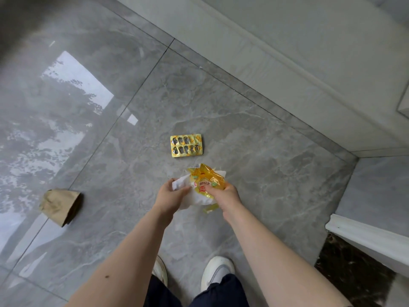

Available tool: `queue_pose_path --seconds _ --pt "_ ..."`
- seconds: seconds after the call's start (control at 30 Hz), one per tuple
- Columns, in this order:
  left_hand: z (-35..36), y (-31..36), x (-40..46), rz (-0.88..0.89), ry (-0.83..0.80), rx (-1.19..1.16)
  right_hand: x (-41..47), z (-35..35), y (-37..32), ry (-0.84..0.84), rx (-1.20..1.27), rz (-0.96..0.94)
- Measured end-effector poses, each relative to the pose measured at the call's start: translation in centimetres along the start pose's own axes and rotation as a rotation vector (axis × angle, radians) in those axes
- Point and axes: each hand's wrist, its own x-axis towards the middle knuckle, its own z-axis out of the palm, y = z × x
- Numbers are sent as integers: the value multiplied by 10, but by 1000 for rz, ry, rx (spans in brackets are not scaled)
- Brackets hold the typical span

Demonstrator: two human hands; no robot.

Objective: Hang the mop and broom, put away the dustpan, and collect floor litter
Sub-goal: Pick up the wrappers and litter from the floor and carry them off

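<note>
Both arms reach down over the grey marble floor. My right hand (224, 197) grips a crumpled yellow snack wrapper (208, 178). My left hand (171, 196) holds white crumpled paper (180, 183) that lies against and under the wrapper. Just beyond the hands, a yellow blister pack (186, 145) with pushed-out pockets lies flat on the floor. A crumpled brown paper bag (59, 206) lies on its side to the left. Mop, broom and dustpan are out of view.
A grey wall with a skirting board (287, 100) runs diagonally across the right and turns a corner (356, 155). A white ledge (363, 238) above a dark patch sits at lower right. My white shoes (218, 271) stand below the hands.
</note>
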Motion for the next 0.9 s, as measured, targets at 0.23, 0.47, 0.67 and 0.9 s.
queue_pose_path --seconds 0.23,0.47,0.67,0.9 --pt "0 29 24 103 93 -31 19 6 -47 69 10 -87" --pt "-3 41 72 150 264 42 58 35 -69 115 -33 -182" --pt "4 47 101 190 320 42 87 51 -77 116 -74 -236" --pt "9 53 113 185 319 65 99 65 -78 97 -162 -218"
